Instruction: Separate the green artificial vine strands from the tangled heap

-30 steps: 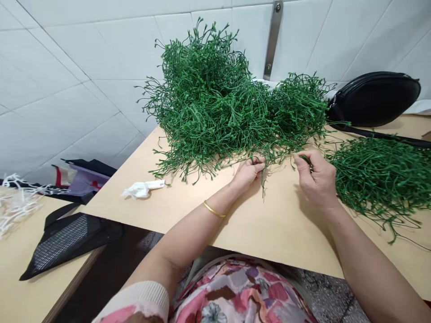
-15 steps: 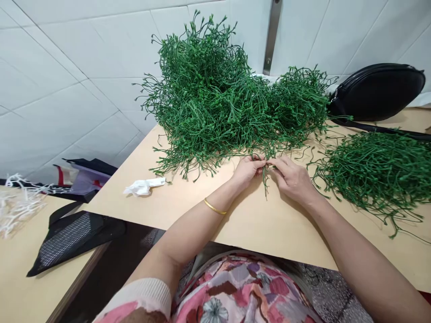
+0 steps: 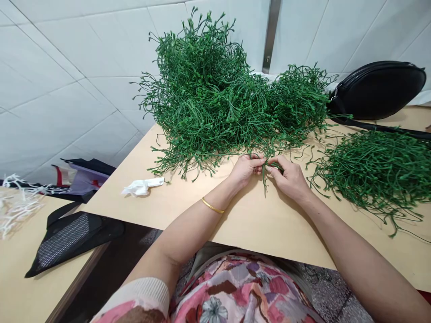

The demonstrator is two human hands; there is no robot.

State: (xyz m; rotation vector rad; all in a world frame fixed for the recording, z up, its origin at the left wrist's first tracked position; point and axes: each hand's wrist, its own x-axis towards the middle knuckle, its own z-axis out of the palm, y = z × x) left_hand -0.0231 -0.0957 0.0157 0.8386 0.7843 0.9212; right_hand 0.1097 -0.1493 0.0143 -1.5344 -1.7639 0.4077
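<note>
A large heap of green artificial plant sprigs [image 3: 208, 94] lies at the back of the tan tabletop [image 3: 242, 220], and a smaller, flatter heap [image 3: 377, 170] sits to its right. My left hand [image 3: 245, 170] and my right hand [image 3: 289, 178] meet at the front fringe of the large heap. Their fingertips pinch thin green stems [image 3: 266, 169] that trail from it, and a short sprig hangs down between them. The fingers hide the exact grip points. A gold bangle [image 3: 212, 205] circles my left wrist.
A black shoulder bag [image 3: 377, 89] with its strap lies at the back right against white wall tiles. A crumpled white tissue [image 3: 141, 187] lies on the table. Lower left, a second table holds white branching sprigs [image 3: 16, 206] and a black mesh bag [image 3: 70, 240].
My right hand has moved left, away from the smaller heap, to meet my left hand at the stems. The view has tilted slightly.
</note>
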